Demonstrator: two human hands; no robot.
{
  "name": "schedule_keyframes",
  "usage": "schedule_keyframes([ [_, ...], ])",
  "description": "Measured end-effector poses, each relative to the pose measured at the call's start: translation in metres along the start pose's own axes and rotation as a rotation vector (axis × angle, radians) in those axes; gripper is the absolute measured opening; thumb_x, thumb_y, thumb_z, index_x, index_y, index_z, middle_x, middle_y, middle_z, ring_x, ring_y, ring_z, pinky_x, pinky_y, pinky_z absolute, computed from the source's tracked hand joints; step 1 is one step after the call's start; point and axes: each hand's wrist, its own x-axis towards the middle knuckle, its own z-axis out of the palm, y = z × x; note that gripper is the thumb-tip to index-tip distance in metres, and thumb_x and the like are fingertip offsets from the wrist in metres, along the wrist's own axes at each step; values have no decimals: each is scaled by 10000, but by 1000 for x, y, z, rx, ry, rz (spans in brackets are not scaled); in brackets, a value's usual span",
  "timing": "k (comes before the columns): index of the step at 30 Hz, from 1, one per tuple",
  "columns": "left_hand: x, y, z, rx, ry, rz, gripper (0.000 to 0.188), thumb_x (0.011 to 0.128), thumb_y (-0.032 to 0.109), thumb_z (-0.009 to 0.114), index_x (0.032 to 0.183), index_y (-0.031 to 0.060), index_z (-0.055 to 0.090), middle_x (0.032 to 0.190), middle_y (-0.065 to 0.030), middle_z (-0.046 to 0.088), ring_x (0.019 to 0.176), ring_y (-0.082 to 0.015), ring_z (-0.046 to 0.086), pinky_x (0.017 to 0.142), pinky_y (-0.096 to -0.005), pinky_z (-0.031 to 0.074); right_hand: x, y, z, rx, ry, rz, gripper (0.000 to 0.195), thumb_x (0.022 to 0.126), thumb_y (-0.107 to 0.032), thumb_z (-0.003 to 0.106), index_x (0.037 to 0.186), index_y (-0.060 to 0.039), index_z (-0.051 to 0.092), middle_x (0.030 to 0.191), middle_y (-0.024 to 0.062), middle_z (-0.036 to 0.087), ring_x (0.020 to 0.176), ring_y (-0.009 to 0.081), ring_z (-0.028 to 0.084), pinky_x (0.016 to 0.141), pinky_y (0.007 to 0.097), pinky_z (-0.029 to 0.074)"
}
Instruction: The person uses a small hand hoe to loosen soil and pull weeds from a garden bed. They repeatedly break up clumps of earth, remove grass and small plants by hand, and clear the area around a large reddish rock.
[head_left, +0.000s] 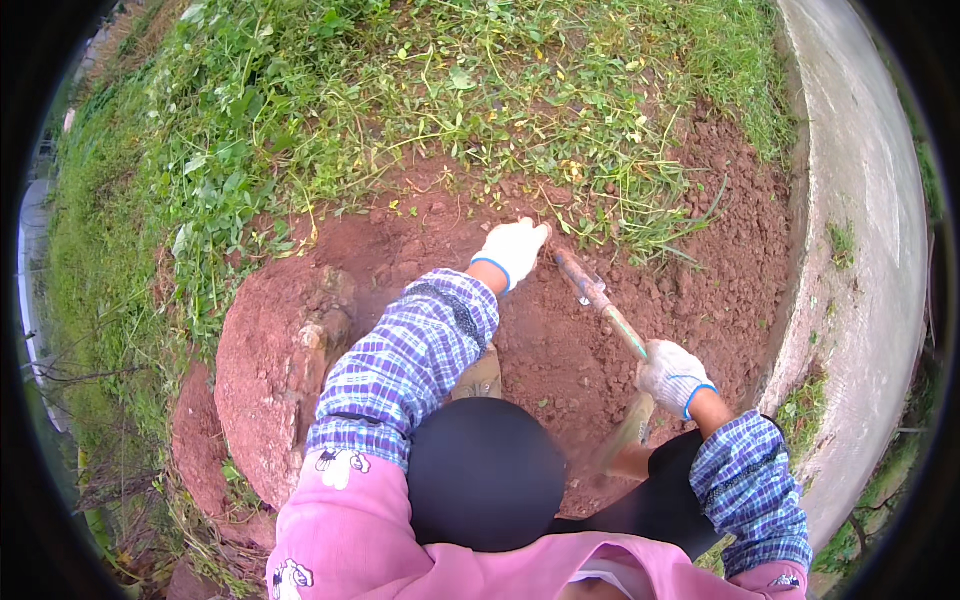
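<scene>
My right hand (675, 377), in a white knit glove with a blue-edged cuff, grips the handle of a digging tool (600, 296). The worn handle shows greenish and brown patches and slants up and left to the soil. I cannot make out the tool's head. Close to the tool's far end is my left hand (515, 251), gloved the same way, low over the reddish-brown soil (559, 360). Its fingers are partly curled, and whether anything is in them is unclear. Cut or uprooted green plants (637, 217) lie just beyond both the hand and the tool.
A large reddish rock (262, 375) rises at my left. Leafy vines (247, 127) cover the ground ahead. A curved concrete strip (862, 262) borders the soil on the right. My shoes (480, 375) stand on the soil, below my dark-clad knee (484, 472).
</scene>
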Motion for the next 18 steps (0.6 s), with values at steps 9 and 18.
schedule_keyframes([
  [9,5,-23,-2,-167,-113,-129,408,834,168,616,1183,-11,504,861,-173,640,750,-277,630,677,-387,521,0,-1,-9,11,-63,82,296,792,-275,554,874,-8,648,848,229,642,837,380,632,737,454,502],
  [18,-12,-60,-47,-448,72,-295,303,777,142,673,991,-67,624,800,-149,667,667,-234,635,584,-351,512,2,-5,-13,-19,-48,59,269,780,-228,544,901,-7,641,870,227,641,854,380,628,748,454,498],
])
